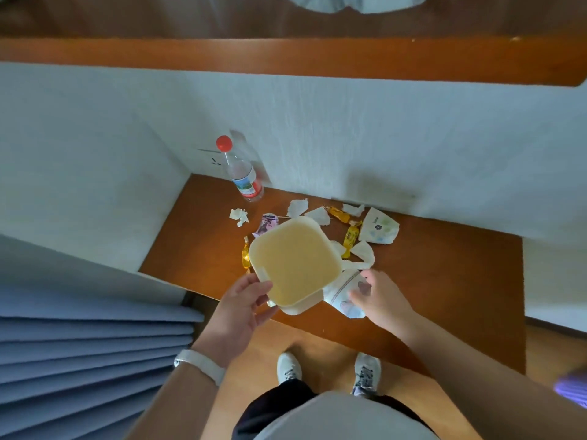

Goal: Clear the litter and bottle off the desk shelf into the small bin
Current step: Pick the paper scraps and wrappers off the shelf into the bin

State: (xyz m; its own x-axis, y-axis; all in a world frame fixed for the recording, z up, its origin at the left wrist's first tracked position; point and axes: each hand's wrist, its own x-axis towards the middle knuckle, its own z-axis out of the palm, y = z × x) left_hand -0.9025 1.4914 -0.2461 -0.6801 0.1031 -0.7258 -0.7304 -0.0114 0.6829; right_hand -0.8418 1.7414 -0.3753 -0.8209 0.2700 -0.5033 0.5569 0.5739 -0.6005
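small bin in left hand; right hand grips a wrapper (white, printed).

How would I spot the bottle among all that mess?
Find the brown wooden desk shelf against the white wall. In its back left corner stands a clear plastic bottle, apart from the scattered wrappers. It alone is upright, with a red cap.

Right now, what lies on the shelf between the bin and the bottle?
In the head view, a pink wrapper and a torn white scrap lie between the bin and the bottle.
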